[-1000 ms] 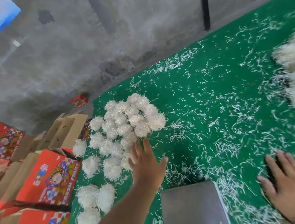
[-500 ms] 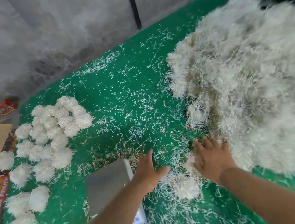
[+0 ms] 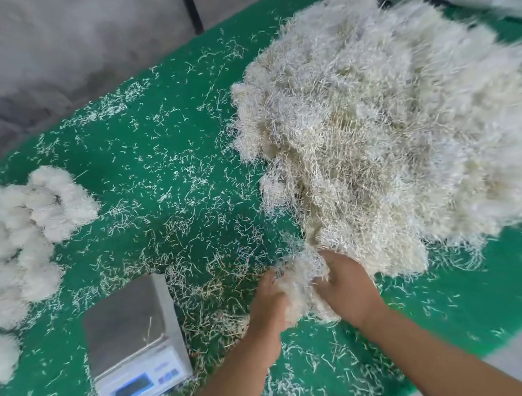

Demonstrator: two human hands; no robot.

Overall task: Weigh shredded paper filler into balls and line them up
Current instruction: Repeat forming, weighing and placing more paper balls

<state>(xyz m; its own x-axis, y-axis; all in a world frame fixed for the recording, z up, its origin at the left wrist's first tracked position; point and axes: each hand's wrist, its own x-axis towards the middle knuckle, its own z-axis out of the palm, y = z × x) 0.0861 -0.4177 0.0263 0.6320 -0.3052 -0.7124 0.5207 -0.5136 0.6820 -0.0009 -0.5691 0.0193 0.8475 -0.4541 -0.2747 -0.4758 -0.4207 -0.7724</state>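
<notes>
Both hands — left hand (image 3: 268, 305) and right hand (image 3: 346, 289) — cupped around a clump of shredded paper (image 3: 300, 286), fingers curled into it, near edge of the big pile (image 3: 391, 122).

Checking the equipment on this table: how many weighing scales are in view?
1. The scale sits on the green mat, left of both hands; another could be hidden under the big filler pile.

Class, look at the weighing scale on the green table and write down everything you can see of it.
The weighing scale is a small digital one: a square, dull metal platform on a white plastic body, with a dark display and some buttons on the front face; its reading is too blurred to tell. It sits flat on the green table, left of both hands, which do not touch it. The platform holds no ball, only a stray strand or two. Loose paper shreds lie around its base.
</notes>
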